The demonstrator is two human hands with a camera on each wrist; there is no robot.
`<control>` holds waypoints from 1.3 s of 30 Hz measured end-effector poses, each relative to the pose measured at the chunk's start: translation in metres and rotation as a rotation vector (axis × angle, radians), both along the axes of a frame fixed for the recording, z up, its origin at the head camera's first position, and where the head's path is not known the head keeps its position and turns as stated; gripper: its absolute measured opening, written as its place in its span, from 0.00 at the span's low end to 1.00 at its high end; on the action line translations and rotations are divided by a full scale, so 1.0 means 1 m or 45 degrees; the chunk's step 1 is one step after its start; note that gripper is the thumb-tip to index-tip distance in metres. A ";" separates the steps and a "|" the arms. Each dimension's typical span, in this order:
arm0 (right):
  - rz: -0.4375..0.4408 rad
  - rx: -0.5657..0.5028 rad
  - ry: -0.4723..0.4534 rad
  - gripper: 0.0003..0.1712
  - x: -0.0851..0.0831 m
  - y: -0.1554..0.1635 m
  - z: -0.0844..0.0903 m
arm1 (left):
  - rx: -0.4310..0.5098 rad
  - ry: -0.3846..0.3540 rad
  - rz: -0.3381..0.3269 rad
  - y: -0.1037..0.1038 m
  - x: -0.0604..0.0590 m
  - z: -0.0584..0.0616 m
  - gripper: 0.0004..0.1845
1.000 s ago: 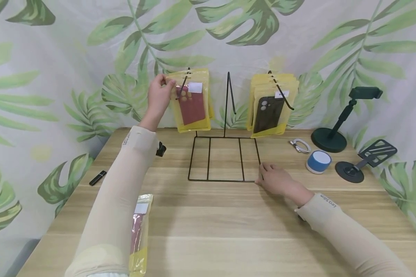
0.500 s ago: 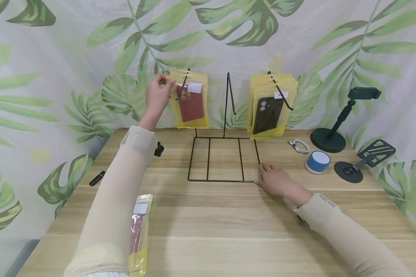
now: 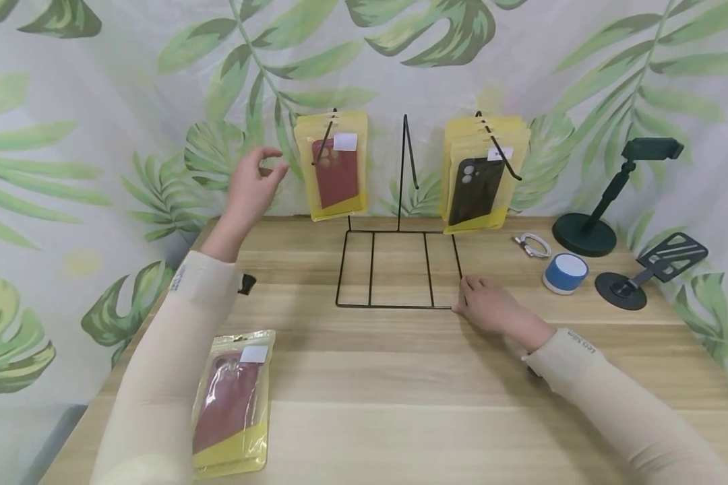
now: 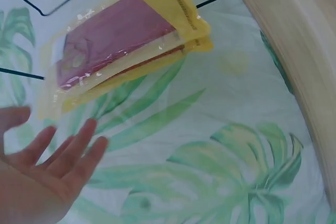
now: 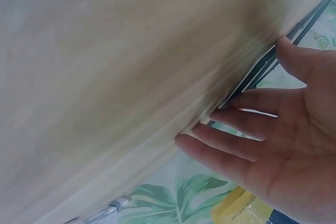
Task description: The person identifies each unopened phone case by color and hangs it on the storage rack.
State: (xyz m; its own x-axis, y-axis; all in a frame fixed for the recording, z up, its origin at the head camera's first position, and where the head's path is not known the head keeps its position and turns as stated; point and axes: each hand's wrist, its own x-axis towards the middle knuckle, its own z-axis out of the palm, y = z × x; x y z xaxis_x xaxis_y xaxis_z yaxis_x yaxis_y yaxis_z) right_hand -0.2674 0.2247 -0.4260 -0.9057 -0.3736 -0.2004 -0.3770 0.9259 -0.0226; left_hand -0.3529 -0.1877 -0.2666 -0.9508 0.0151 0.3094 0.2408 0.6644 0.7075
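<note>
My left hand (image 3: 251,185) is off to the left of the hanging yellow pouches, fingers loosely bent and holding nothing. The front pouch (image 3: 335,195), with a dark red phone case inside, hangs on the left hook of a black wire display rack (image 3: 398,307). In the left wrist view another pouch shows behind this front pouch (image 4: 115,40), and the fingers are apart from both. My right hand (image 3: 488,306) rests at the rack's front right corner. In the right wrist view its thumb and index fingertips touch the rack's wire (image 5: 254,72), fingers fairly straight.
Several yellow pouches (image 3: 491,215) with a black phone case in front hang on the right hook. A red-case pouch (image 3: 233,404) lies at the front left of the table. A white cable (image 3: 532,245), blue-and-white cylinder (image 3: 565,273), green phone stand (image 3: 584,234) and black stand (image 3: 621,291) are at right.
My left hand has let go of the hanging pouch's upper left edge and moved left and down. The right hand stays at the rack. More of the lying pouch shows.
</note>
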 end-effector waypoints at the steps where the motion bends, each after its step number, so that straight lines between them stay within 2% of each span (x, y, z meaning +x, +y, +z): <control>1: -0.001 -0.003 0.000 0.40 0.000 0.000 0.001 | -0.073 -0.038 -0.024 -0.003 0.007 -0.002 0.26; 5: 0.006 0.009 0.019 0.40 -0.002 0.002 0.004 | -0.347 -0.206 -0.176 -0.016 0.038 -0.015 0.28; 8: 0.010 0.022 0.042 0.40 -0.003 0.003 0.006 | -0.460 -0.275 -0.246 -0.026 0.061 -0.028 0.29; 13: 0.018 0.025 0.058 0.40 -0.005 0.004 0.010 | -0.551 -0.281 -0.247 -0.044 0.099 -0.049 0.27; 18: 0.011 0.023 0.054 0.40 -0.005 0.005 0.014 | -0.649 -0.376 -0.291 -0.063 0.123 -0.069 0.26; 23: 0.006 0.011 0.044 0.39 -0.004 0.004 0.015 | -0.767 -0.633 -0.393 -0.083 0.137 -0.086 0.26; 26: 0.011 0.008 0.036 0.39 -0.002 0.003 0.013 | -0.815 -0.726 -0.396 -0.093 0.143 -0.097 0.25; 34: 0.021 0.012 0.041 0.39 0.001 0.002 0.007 | -0.925 -0.554 -0.350 -0.104 0.147 -0.119 0.17; 39: 0.019 0.008 0.031 0.39 0.002 0.001 0.005 | -0.900 -0.558 -0.323 -0.108 0.147 -0.128 0.10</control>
State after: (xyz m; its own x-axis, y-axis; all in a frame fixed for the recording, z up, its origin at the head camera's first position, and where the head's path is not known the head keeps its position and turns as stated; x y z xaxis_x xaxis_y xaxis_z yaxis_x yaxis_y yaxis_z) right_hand -0.2655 0.2254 -0.4212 -0.9047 -0.3856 -0.1810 -0.3908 0.9204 -0.0074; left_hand -0.2061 -0.2954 -0.3950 -0.9241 0.2930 -0.2454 0.2435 0.9462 0.2130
